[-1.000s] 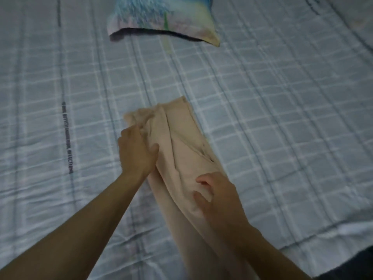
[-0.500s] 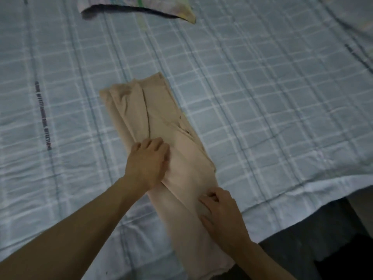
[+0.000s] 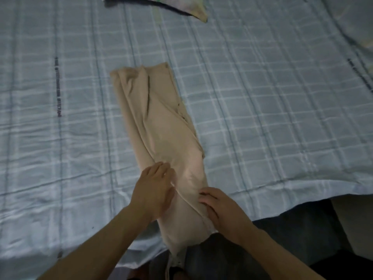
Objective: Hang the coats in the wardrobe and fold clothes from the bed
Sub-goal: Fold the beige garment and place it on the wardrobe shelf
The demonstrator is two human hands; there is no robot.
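A beige garment lies folded lengthwise in a long strip on the bed, its near end hanging over the bed's front edge. My left hand rests flat on the strip's near left side, fingers straight. My right hand presses on the strip's near right edge, with the fingertips bent against a fold in the cloth.
The bed is covered by a pale blue checked sheet. The corner of a colourful pillow lies at the far edge. Another pale cloth is at the far right. Dark floor shows below the bed's front edge.
Both hands have slid down the garment toward me, from its upper middle to its near end. The view has tilted back, so the bed's front edge and the floor show.
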